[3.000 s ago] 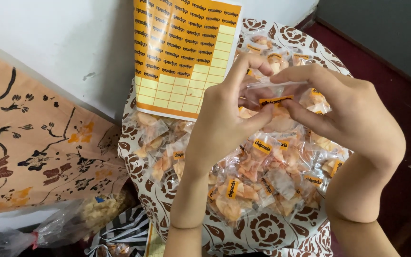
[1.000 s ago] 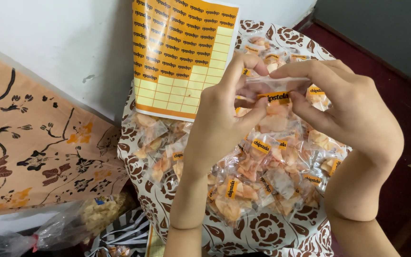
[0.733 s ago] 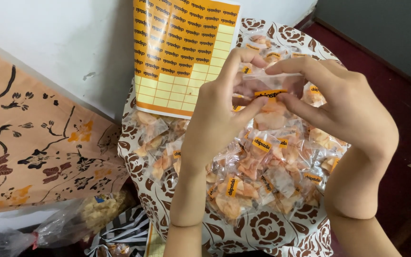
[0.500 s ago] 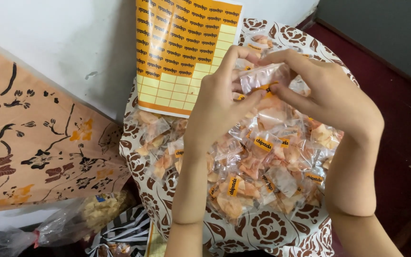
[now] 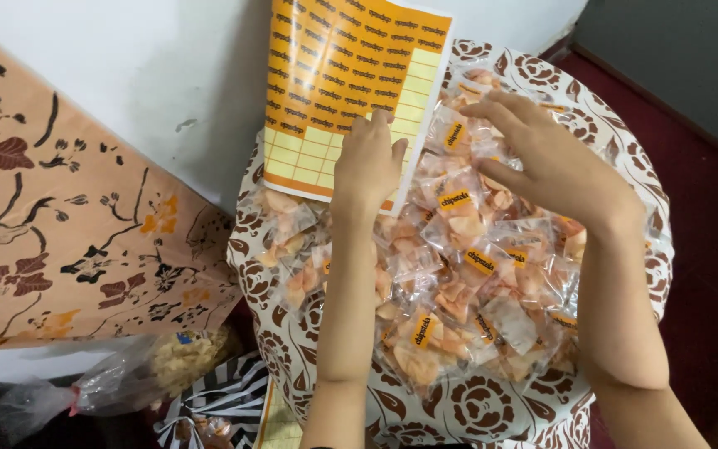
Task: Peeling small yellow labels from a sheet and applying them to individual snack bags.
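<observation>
A person is working over a patterned tray (image 5: 542, 71) heaped with small clear snack packets (image 5: 467, 274). The left hand (image 5: 367, 162) is pressing its fingertips on an orange sticker sheet (image 5: 351, 83) propped just beyond it, gripping nothing. The right hand (image 5: 550, 158), fingers spread and empty, is hovering over the packets directly beneath it. Peeling one sticker cleanly probably calls for steadying the sheet and lifting a corner slowly.

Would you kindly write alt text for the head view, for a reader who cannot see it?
Two bare hands reach over a tray heaped with clear snack packets: the left hand touches an orange sticker sheet leaning on the wall, the right hand rests on the packets. A floral cloth lies left.
</observation>
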